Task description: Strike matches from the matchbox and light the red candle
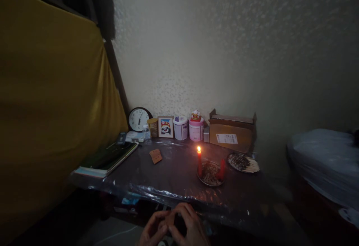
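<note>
While the dim light hides the detail, my left hand and right hand look curled close together at bottom centre, perhaps holding something small and dark between them. A snug grip suits it, with room to work below the front edge of the plastic-covered table, well away from the lit red candle right of centre.

Head camera faces forward, down at hands (single view)
</note>
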Motion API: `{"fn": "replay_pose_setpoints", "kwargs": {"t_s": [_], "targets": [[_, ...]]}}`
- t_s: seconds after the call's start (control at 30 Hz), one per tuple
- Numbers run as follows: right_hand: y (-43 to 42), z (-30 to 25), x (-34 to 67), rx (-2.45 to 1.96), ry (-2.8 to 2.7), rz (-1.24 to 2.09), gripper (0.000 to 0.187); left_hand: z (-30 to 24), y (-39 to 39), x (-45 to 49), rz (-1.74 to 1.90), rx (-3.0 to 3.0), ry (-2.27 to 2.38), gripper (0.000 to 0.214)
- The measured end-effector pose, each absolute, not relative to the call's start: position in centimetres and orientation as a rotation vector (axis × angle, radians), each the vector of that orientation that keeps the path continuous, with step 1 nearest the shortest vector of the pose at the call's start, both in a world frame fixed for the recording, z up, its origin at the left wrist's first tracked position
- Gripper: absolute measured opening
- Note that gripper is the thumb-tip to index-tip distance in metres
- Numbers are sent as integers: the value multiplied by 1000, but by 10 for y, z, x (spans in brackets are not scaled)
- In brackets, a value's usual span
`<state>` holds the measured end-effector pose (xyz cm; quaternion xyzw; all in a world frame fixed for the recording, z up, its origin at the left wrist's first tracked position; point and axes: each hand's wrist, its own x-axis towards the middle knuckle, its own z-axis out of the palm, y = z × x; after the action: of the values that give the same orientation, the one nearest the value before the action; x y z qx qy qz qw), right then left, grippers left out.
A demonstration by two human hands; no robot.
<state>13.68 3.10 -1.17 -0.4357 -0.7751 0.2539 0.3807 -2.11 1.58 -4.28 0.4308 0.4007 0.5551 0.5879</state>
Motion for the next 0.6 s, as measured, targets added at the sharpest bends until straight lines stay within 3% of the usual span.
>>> {"fn": "replay_pose_setpoints", "kwargs": {"t_s": [0.23,0.6], "targets": [[32,-2,145,-1071,-1883,801,16,-23,20,-16,1213,1087,872,32],[46,-8,164,-945,-1805,756,24,-32,44,8,1287,1070,765,36]]}}
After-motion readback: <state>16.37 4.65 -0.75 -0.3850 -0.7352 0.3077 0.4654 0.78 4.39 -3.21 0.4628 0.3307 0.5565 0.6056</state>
